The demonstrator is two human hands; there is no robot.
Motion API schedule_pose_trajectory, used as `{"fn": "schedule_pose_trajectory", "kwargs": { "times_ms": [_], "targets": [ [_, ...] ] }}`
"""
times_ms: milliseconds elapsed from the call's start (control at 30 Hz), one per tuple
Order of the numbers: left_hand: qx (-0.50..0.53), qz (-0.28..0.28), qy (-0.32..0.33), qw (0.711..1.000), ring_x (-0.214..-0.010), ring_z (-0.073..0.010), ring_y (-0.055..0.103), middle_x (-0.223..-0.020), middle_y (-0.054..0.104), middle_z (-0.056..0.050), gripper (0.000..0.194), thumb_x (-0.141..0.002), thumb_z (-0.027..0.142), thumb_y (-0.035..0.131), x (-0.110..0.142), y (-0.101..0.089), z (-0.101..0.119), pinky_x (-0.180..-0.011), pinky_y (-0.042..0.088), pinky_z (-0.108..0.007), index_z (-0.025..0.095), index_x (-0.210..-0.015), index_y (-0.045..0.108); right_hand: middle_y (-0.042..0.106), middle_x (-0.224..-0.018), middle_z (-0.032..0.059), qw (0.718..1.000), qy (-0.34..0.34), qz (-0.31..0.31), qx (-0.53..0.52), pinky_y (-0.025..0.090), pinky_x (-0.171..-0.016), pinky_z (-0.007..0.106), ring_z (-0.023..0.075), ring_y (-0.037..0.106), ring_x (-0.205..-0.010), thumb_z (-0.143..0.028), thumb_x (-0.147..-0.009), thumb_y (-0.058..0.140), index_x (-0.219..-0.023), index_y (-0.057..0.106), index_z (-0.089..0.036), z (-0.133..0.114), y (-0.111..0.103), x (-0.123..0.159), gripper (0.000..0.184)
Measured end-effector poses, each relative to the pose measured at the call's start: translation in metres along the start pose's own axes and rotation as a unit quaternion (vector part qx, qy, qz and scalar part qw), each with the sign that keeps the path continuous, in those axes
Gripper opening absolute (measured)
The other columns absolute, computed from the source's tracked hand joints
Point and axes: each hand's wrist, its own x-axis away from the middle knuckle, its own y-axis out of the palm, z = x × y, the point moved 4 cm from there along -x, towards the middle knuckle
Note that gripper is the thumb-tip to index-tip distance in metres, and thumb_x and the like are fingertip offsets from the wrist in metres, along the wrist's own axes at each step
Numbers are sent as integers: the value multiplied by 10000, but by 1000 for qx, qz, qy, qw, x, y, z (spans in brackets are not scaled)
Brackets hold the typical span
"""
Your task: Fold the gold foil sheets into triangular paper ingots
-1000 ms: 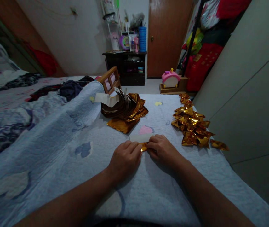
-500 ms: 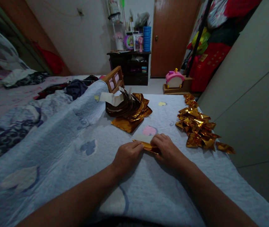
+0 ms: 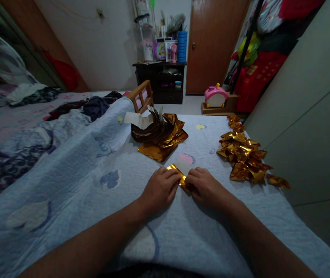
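Between my hands lies a sheet of gold foil paper [image 3: 182,179], folded into a narrow strip, with a pale part showing at its far side. My left hand [image 3: 160,187] is closed on the strip's left part, fingers bent over it. At the other end my right hand [image 3: 201,183] pinches the strip, its fingers curled and partly hiding it. Beyond them sits a fanned stack of gold foil sheets [image 3: 159,131], edges curling up. To the right is a heap of folded gold foil pieces [image 3: 242,152], with one piece lying slightly apart.
The pale blue bedspread [image 3: 95,216] is under everything. A wooden bed rail [image 3: 143,94] stands behind the stack. Clothes [image 3: 95,108] lie on the left. Farther off are a dark cabinet [image 3: 159,92], a pink toy [image 3: 215,96] and a red bag [image 3: 263,73].
The foil strip has turned, its left end now pointing farther away. My left fingers have moved forward over it, and my right hand still holds the other end.
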Motion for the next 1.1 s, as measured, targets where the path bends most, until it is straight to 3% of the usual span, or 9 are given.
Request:
{"fn": "schedule_pose_trajectory", "kwargs": {
  "times_ms": [100,233,433,600,867,1100],
  "targets": [
    [-10,-8,11,1000,-1053,-289,601,-1201,707,-95,268,-894,141,591,2,0,2,-925,513,-502,192,-1139,686,632,-909,47,1000,4,-11,-14,347,-789,318,184,505,-859,-35,-827,571,-910,642,-182,1,1,0,183],
    [62,-19,40,997,-1110,-255,618,-1209,697,-98,289,-879,133,615,3,4,2,-996,492,-457,187,-1158,666,634,-899,46,999,9,-10,-37,359,-792,321,186,520,-862,-83,-839,602,-895,657,-182,2,-1,0,127],
    [121,-27,4,992,-1067,-245,643,-1118,718,-79,131,-863,183,693,-4,6,-4,-958,501,-434,202,-992,691,659,-893,36,994,23,-7,-103,405,-805,311,177,554,-875,-154,-904,626,-868,688,-199,4,-8,2,85],
    [130,-40,-15,991,-1042,-227,635,-1085,714,-57,56,-856,160,706,-10,7,-6,-956,485,-419,206,-858,674,661,-865,25,990,41,-17,-133,440,-819,309,172,591,-859,-122,-860,658,-832,702,-196,9,-12,2,91],
    [128,-41,-43,990,-1034,-222,596,-1071,681,-53,43,-865,154,690,-10,9,-7,-942,481,-405,196,-859,682,694,-879,44,988,75,-29,-129,463,-783,286,166,621,-826,-104,-910,569,-854,739,-191,12,-12,1,199],
    [138,-41,-68,987,-988,-222,590,-1025,662,-55,57,-870,196,705,-13,10,-5,-923,474,-404,187,-819,682,688,-850,57,987,121,-25,-102,444,-742,282,170,608,-795,-123,-896,599,-837,725,-168,14,-8,-1,146]
  ]
}}
